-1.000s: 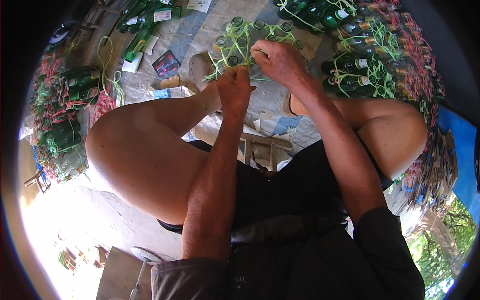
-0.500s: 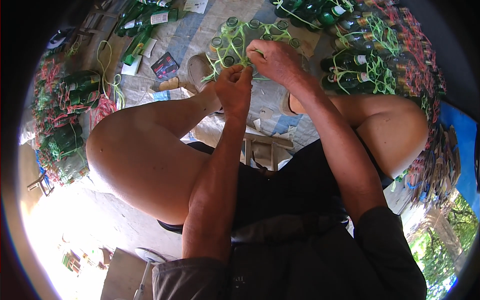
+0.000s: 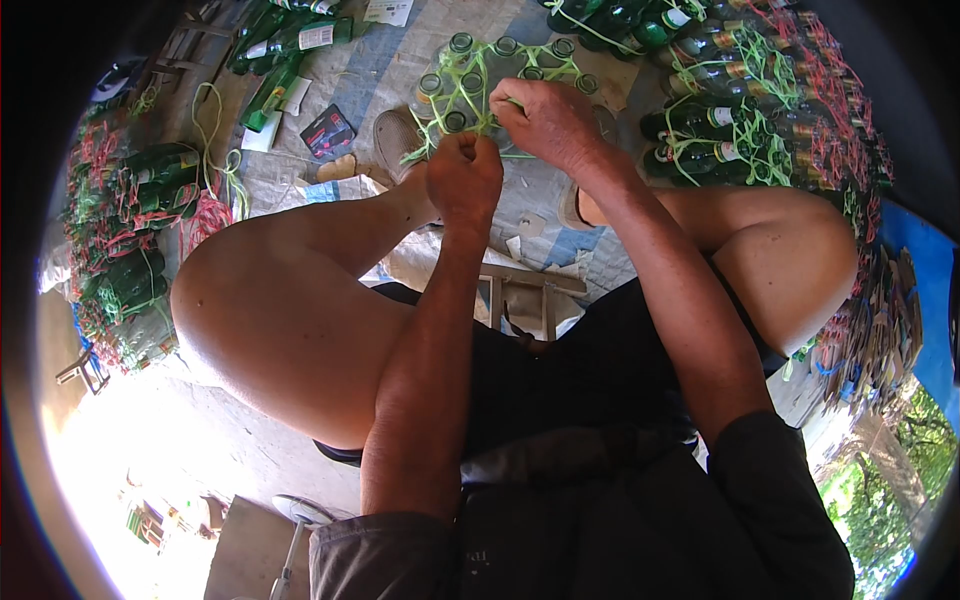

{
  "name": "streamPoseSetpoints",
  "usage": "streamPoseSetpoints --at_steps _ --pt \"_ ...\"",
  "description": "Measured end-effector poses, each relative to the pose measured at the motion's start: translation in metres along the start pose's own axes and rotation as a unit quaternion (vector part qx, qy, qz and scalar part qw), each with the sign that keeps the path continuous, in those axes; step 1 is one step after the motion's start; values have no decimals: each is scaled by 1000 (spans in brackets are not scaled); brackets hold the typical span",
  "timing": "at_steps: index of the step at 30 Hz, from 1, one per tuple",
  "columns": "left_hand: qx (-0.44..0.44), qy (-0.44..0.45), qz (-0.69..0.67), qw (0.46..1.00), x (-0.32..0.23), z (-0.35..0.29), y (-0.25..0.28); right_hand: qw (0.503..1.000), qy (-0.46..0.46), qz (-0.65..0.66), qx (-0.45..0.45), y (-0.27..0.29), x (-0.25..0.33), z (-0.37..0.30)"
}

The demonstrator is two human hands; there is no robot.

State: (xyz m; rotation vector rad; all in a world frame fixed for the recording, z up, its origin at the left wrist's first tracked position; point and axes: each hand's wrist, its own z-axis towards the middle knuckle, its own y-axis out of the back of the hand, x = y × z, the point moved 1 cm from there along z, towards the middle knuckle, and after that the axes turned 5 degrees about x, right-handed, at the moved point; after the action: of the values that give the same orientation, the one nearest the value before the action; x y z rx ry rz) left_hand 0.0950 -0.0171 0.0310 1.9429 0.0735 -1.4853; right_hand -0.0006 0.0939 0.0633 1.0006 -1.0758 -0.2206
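Note:
A cluster of glass bottles point(image 3: 505, 47) stands upright on the floor in front of me, mouths facing up. Light green twine point(image 3: 474, 62) winds around and between their necks. At the cluster's near side, my left hand point(image 3: 464, 182) is closed, thumb and fingers pinched on the twine. Just to its right and slightly farther away, my right hand point(image 3: 550, 120) is also closed on the twine, knuckles up, covering some of the bottles. The strand between the two hands is mostly hidden by my fingers.
Green bottles point(image 3: 270, 92) lie loose at the far left. Tied bundles of bottles point(image 3: 720, 120) are stacked on the right, and more bundles point(image 3: 150, 170) on the left. A dark printed card point(image 3: 327, 132) lies by my left shoe point(image 3: 398, 138). Wooden slats point(image 3: 540, 283) show between my legs.
My left hand has curled more tightly and turned a little, its fingers now folded in. The right hand has barely moved, and the bottles stay in place.

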Motion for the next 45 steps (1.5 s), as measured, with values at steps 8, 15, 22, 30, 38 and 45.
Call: streamPoseSetpoints --at_steps 8,15,22,30,38,45 --pt "10 5 112 994 -8 1 7 999 -9 -18 28 -2 -1 0" --pt "-48 25 32 998 -6 -7 -3 1000 -4 -12 24 -3 -3 -1" --pt "-69 -2 -37 997 9 -8 -13 1000 9 11 -5 -3 -2 1" --pt "-35 -9 -56 998 32 -3 -15 998 -14 1 59 -2 1 2" --pt "-47 -17 73 996 -2 -3 -1 998 -15 7 63 0 -3 3" --pt "-34 -7 124 992 -5 -3 0 997 -29 18 73 1 -4 5"
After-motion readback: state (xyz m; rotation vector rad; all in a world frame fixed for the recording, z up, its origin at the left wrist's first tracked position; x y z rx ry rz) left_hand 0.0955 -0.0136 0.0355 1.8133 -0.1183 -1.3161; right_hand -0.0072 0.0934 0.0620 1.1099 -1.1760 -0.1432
